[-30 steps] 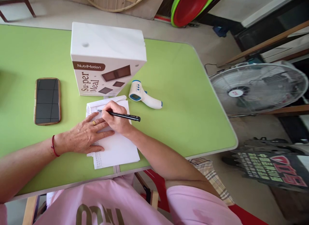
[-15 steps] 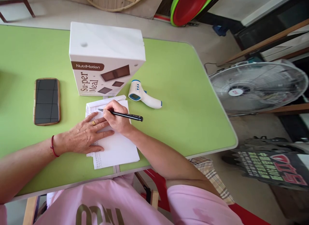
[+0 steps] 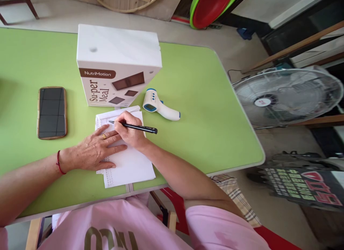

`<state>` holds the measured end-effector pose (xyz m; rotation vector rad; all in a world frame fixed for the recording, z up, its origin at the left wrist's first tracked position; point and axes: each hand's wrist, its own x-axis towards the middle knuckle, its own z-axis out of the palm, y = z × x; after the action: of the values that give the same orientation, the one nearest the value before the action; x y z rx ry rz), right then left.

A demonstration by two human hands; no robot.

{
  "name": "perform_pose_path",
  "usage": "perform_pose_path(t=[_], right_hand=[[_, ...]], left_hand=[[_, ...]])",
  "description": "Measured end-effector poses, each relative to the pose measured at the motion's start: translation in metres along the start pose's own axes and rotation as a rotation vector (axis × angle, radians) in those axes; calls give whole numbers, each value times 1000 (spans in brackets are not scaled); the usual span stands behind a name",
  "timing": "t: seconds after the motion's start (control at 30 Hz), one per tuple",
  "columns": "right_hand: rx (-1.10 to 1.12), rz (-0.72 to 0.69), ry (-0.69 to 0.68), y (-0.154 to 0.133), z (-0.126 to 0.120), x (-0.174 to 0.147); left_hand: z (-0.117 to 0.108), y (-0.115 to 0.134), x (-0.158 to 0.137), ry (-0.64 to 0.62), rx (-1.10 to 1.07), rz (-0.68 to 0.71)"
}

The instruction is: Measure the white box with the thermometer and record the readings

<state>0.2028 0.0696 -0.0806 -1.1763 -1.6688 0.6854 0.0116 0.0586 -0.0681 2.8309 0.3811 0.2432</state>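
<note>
My right hand (image 3: 130, 130) grips a black pen (image 3: 141, 128), its tip touching the upper left of a white sheet of paper (image 3: 131, 167). Small handwritten marks run down the sheet's left side. Spread flat over the paper is my left hand (image 3: 98, 149), fingers apart, with a gold ring and a red cord bracelet at the wrist. It hides part of the writing. The paper's top edge is folded over, just in front of a white NutriMotion box (image 3: 119, 46). A white and blue infrared thermometer (image 3: 161, 105) lies right of the box.
A phone (image 3: 52, 113) in a brown case lies at the left on the green table (image 3: 204, 128). Beyond the table's right edge stand a large fan (image 3: 285, 97) and a dark printed sign (image 3: 303, 187). Red and green basins (image 3: 212, 8) lean at the back.
The pen and my right hand have shifted very slightly left. My left hand and the things on the table stay where they were.
</note>
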Motion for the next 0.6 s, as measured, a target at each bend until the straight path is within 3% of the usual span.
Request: perform_pose_path(t=[0.6], right_hand=[[-5,82,-23,-1,-2,1]], left_hand=[[-1,0,1,6,-11,6]])
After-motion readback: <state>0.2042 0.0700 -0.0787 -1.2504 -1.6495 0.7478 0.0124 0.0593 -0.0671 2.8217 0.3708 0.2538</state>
